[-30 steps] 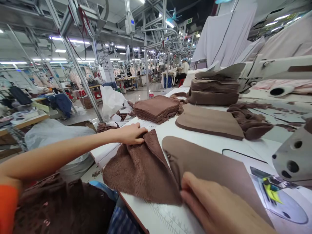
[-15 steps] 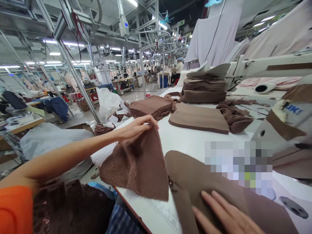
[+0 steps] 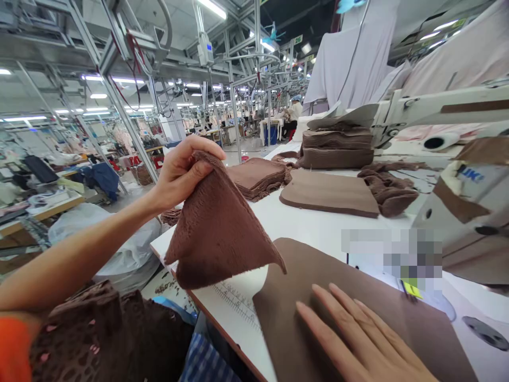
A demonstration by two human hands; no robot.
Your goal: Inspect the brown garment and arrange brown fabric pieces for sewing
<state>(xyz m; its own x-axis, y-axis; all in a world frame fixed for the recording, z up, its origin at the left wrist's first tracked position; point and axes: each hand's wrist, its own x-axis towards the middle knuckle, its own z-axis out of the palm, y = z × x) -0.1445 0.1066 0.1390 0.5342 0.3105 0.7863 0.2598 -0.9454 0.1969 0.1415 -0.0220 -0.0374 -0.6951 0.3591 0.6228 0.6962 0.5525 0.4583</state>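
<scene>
Left hand (image 3: 181, 172) pinches a fuzzy triangular fleece piece (image 3: 218, 233); right hand (image 3: 361, 339) lies flat, fingers spread, on smooth brown panel (image 3: 318, 265).

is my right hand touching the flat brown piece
Touching. The head view shows the right hand lying palm down, fingers spread, on the flat brown piece; no gap shows. The left hand pinches the fleece piece.

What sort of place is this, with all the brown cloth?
Most likely a garment factory's sewing floor: stacks of cut brown cloth on the white table, a sewing machine at the right, and rows of workstations under overhead rails behind.
</scene>
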